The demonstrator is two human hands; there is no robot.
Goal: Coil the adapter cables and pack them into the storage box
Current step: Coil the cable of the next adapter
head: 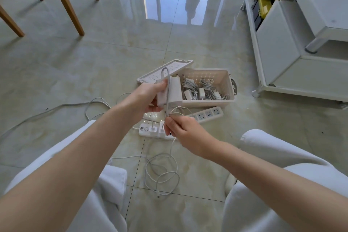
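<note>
My left hand (148, 96) grips a white power adapter brick (173, 92) held up in front of the storage box (228, 88). A grey cable runs from the brick's top down along its side. My right hand (180, 130) pinches that cable (166, 173) just below the brick; the rest hangs in loose loops onto the floor between my knees. The beige storage box stands open on the floor and holds several coiled white adapters (202, 91). Its lid (175, 67) leans against the box's left side.
Two white power strips (209, 114) lie on the tile floor under my hands, one with plugs in it. A thin cable trails off to the left. Wooden chair legs (66, 5) stand at the far left, a white cabinet (293, 43) at the right.
</note>
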